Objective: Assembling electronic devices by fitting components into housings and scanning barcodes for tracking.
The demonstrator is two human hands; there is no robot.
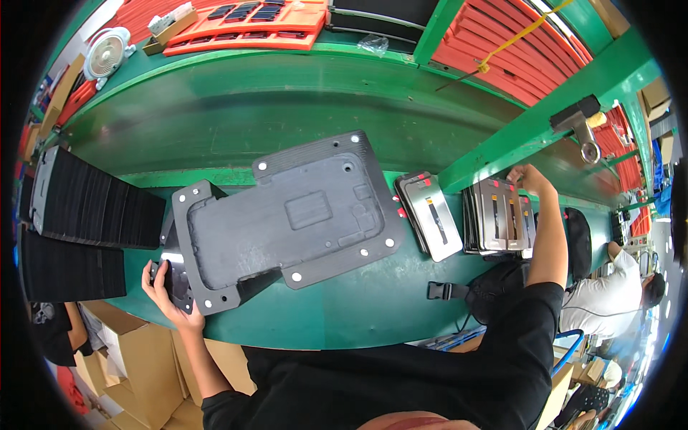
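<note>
At the left, my left hand (172, 297) is closed round a dark glossy panel (179, 276), thumb and fingers on its edges. The panel lies partly behind the corner of a big black fixture (244, 229), which has a shallow recess and white round studs. My right hand (528, 179) reaches to the far right, its fingers bent over the top edge of silver metal plates (510, 215) that carry black strips and red tabs. The fingertips are partly hidden there. Between the fixture and those plates lies a smaller pile of silver plates (433, 218).
Tall rows of black trays (89, 208) stand at the left. A black bag with a buckle (494, 290) lies near my right arm. A green beam (523, 122) slants over the plates, with a clip (584, 136) on it. Cardboard boxes (143, 358) sit below the bench (344, 308).
</note>
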